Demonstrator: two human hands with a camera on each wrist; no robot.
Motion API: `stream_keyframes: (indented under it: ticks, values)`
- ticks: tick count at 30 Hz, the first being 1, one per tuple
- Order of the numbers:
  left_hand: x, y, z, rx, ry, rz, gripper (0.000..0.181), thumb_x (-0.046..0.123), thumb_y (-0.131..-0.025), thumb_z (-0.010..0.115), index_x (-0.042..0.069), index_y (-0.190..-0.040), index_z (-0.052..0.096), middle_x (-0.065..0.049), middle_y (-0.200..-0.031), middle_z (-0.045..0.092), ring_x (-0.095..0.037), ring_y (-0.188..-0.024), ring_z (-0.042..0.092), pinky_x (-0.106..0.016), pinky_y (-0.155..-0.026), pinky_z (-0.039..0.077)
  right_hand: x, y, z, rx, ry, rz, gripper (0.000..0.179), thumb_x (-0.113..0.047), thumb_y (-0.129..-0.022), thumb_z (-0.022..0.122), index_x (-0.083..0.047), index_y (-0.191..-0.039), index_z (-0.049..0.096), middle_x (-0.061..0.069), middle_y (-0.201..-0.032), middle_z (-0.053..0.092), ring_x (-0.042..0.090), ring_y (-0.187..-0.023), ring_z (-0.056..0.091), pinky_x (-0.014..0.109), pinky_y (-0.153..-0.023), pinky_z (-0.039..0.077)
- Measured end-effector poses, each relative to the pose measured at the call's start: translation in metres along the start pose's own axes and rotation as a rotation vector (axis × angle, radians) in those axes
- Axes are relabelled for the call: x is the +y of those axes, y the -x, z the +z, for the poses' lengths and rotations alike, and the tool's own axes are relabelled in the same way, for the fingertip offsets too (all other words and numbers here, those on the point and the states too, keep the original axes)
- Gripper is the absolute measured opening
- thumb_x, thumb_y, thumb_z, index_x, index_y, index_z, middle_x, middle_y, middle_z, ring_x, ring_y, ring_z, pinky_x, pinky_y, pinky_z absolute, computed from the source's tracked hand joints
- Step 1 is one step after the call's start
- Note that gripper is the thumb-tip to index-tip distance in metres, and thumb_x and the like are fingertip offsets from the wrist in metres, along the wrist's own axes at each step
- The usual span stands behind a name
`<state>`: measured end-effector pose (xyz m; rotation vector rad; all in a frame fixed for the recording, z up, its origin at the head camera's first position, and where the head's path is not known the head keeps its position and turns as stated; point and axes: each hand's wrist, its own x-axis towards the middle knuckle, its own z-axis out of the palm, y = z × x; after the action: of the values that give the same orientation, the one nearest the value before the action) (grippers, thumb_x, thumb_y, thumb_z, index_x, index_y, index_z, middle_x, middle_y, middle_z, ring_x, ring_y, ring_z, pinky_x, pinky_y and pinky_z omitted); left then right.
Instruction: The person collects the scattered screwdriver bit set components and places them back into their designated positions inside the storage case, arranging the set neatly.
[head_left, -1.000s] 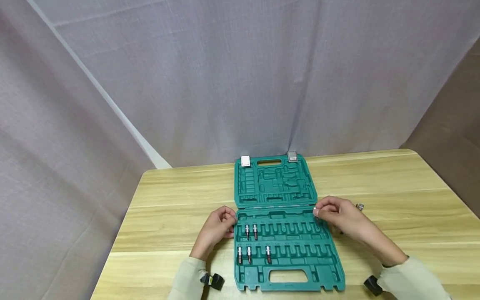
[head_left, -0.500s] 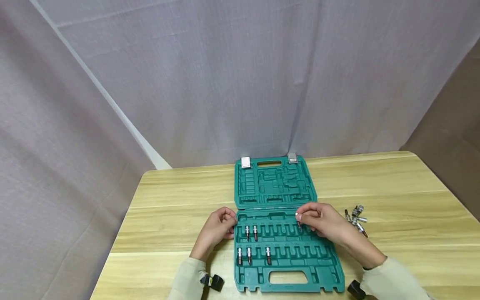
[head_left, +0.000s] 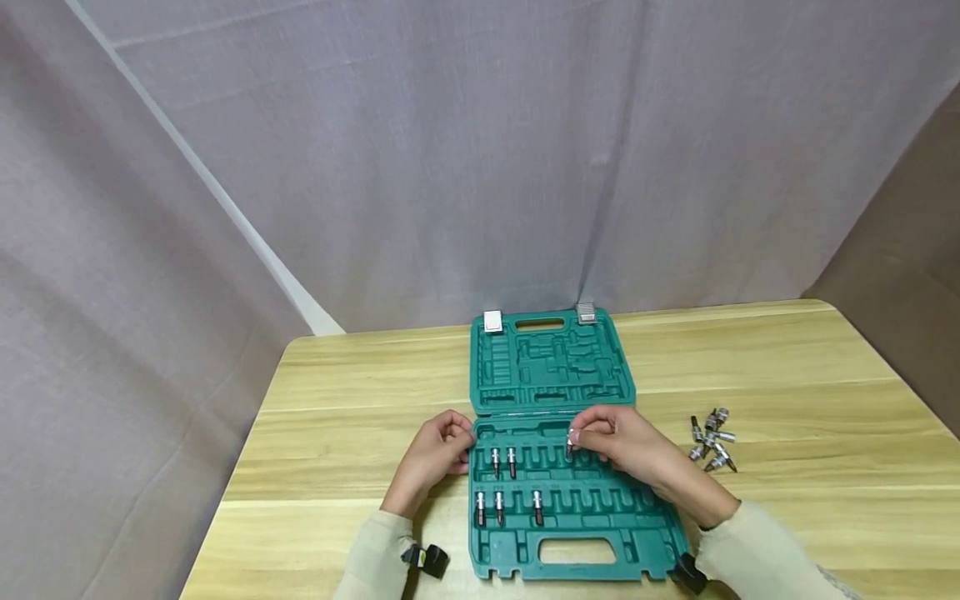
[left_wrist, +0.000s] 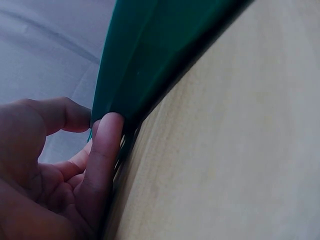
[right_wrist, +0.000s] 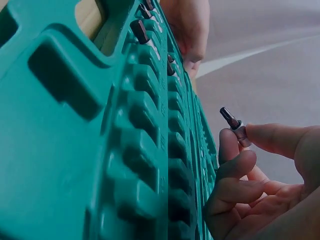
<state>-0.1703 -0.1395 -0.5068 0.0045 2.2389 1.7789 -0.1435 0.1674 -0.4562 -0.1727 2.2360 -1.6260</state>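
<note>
A green plastic tool case (head_left: 573,523) lies unfolded on the wooden table. At its left side my left hand (head_left: 435,454) grips the edge; in the left wrist view the fingers and thumb of the left hand (left_wrist: 55,195) are on either side of the case wall (left_wrist: 135,65). My right hand (head_left: 626,446) is over the upper slot row, pinching a bit socket (right_wrist: 241,134) between thumb and fingertips. Its dark bit points up and away from the right hand (right_wrist: 272,185) in the right wrist view. Two bit sockets (head_left: 512,462) sit in the upper row, three bit sockets (head_left: 538,508) in the lower.
A small heap of loose bit sockets (head_left: 711,442) lies on the table (head_left: 795,392) right of the case. The case lid (head_left: 551,367) with two metal latches lies back toward the grey curtain (head_left: 450,167). A black wrist strap (head_left: 688,573) overlaps the case's lower right corner.
My right hand has moved left over the upper row, carrying the bit socket from the case's right edge toward its middle. The loose heap has come into view. The left hand stays put.
</note>
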Motion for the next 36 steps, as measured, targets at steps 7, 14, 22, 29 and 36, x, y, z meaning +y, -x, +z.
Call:
stream_keyframes:
  ticks: [7,14,22,29,36]
  values:
    - [0.0,-0.001,0.0,0.003,-0.004,-0.002,0.016,0.006,-0.096,0.063,0.0,-0.11,0.062,-0.003,-0.088,0.059,-0.015,-0.069,0.06,-0.025,-0.059,0.061,-0.003,-0.007,0.017,0.022,0.025,-0.024,0.017,-0.011,-0.103,0.065,0.002,-0.113,0.061,0.005,-0.082,0.063,0.015,-0.066,0.046,0.026,-0.056,0.041]
    - [0.0,-0.002,0.0,-0.001,-0.007,0.007,0.015,0.006,-0.095,0.064,-0.001,-0.109,0.062,-0.004,-0.089,0.059,-0.015,-0.069,0.06,-0.026,-0.059,0.062,-0.007,-0.014,0.029,0.028,0.12,-0.059,0.019,-0.01,-0.103,0.065,0.005,-0.115,0.067,0.007,-0.092,0.069,0.019,-0.081,0.056,0.032,-0.073,0.048]
    - [0.001,0.0,0.001,-0.002,0.003,-0.002,0.017,0.006,-0.095,0.063,-0.001,-0.11,0.062,-0.004,-0.088,0.058,-0.014,-0.068,0.059,-0.026,-0.059,0.061,-0.009,-0.017,0.042,0.04,0.192,-0.078,0.008,-0.011,-0.102,0.067,-0.004,-0.099,0.072,0.005,-0.085,0.069,0.017,-0.074,0.055,0.032,-0.072,0.047]
    - [0.001,0.0,0.0,-0.003,-0.005,0.001,0.017,0.006,-0.095,0.063,-0.001,-0.111,0.062,-0.003,-0.087,0.059,-0.015,-0.068,0.059,-0.026,-0.059,0.061,-0.013,-0.02,0.054,0.078,0.305,-0.036,0.008,-0.013,-0.099,0.071,-0.013,-0.091,0.075,0.0,-0.079,0.069,0.014,-0.072,0.058,0.032,-0.071,0.05]
    - [-0.001,-0.001,0.0,0.001,0.0,-0.002,0.016,0.006,-0.096,0.063,-0.001,-0.11,0.062,-0.003,-0.087,0.058,-0.014,-0.068,0.059,-0.026,-0.059,0.061,-0.016,-0.023,0.061,0.118,0.416,-0.016,0.013,-0.016,-0.1,0.072,-0.018,-0.087,0.075,-0.005,-0.078,0.066,0.012,-0.073,0.057,0.033,-0.07,0.05]
